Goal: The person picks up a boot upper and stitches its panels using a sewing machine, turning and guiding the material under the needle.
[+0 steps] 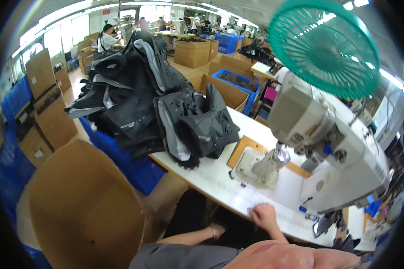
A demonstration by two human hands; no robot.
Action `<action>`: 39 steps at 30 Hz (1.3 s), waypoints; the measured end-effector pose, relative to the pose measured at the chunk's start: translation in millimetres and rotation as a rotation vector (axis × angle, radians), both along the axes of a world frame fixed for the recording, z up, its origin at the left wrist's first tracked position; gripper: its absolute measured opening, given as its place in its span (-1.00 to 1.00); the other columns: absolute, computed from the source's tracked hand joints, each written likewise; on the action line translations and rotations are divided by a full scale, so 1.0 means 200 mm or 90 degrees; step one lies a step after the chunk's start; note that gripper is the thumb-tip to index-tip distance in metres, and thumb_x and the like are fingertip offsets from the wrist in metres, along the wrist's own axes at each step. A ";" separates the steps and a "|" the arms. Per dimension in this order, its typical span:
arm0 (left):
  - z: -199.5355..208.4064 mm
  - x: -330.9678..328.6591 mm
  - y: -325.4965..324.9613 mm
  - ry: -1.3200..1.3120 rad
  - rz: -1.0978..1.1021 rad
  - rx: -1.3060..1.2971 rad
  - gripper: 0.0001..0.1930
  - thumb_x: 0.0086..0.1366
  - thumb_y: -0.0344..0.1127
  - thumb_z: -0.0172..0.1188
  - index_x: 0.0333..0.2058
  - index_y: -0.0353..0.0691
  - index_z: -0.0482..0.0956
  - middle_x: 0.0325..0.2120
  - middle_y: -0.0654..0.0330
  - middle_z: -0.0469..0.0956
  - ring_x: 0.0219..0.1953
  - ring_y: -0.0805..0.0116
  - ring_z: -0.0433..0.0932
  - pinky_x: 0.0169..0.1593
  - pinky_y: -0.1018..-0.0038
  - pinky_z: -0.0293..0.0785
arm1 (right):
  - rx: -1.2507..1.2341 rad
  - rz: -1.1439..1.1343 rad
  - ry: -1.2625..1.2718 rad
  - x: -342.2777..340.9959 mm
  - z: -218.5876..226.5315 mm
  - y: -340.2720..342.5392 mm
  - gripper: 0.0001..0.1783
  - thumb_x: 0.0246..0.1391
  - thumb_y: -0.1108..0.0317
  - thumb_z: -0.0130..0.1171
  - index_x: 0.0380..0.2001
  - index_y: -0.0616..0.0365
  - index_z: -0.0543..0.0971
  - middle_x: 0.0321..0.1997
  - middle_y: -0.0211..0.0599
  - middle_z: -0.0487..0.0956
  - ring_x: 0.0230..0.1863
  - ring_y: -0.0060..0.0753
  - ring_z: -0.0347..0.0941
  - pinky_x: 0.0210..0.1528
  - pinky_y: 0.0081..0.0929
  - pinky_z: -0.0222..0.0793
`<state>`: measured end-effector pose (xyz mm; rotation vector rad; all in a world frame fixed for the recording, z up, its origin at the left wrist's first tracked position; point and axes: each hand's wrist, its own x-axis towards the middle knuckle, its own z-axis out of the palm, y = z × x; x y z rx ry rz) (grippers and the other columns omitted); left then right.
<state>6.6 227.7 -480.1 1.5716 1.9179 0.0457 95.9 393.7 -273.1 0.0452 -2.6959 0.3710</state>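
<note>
My right hand (264, 214) rests at the front edge of the white sewing table (224, 181), its fingers curled in. Whether anything small is inside it is hidden. My left hand (217, 231) lies low over my dark-trousered lap, under the table edge, with its fingers mostly lost in shadow. Beyond my right hand stands a pale industrial sewing machine (345, 157), its post and needle area (271, 163) lit by a small lamp. To the left, a tall heap of black and grey boot uppers (134, 103) covers the table end; the nearest upper (197, 123) leans toward the machine.
A green fan guard (325, 47) hangs above the machine. An open cardboard box (83, 206) stands at my left, beside a blue crate (130, 166). Behind the table are more cartons (193, 53) and a blue bin (238, 83). A person (107, 38) works far off.
</note>
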 end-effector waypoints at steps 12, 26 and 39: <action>0.56 0.00 -0.58 0.190 0.253 0.403 -0.72 0.08 -0.25 0.24 -0.20 -0.14 0.54 0.02 0.20 0.37 0.13 0.17 0.25 0.09 0.18 0.21 | -0.073 -0.055 0.056 -0.04 0.05 0.00 -0.82 -0.14 0.38 0.25 -0.63 0.12 0.44 -0.68 -0.30 0.39 -0.56 -0.16 0.34 -0.44 -0.28 0.23; 1.28 -0.82 -0.21 0.018 0.700 1.024 -0.61 0.14 -0.46 0.21 -0.05 -0.32 0.37 -0.21 0.13 0.37 -0.22 0.32 0.36 -0.11 0.46 0.32 | -0.149 -0.121 -0.001 0.00 0.04 -0.01 -0.85 -0.15 0.36 0.25 -0.63 0.11 0.47 -0.64 -0.29 0.40 -0.54 -0.18 0.33 -0.43 -0.29 0.22; 1.48 -1.21 -0.06 -0.752 0.683 0.973 -0.59 0.21 -0.46 0.11 0.03 -0.44 0.31 -0.06 0.09 0.43 -0.03 0.38 0.41 0.07 0.48 0.32 | -0.144 -0.160 -0.015 -0.04 0.06 -0.01 -0.87 -0.18 0.41 0.23 -0.62 0.13 0.47 -0.64 -0.28 0.39 -0.55 -0.18 0.32 -0.45 -0.31 0.21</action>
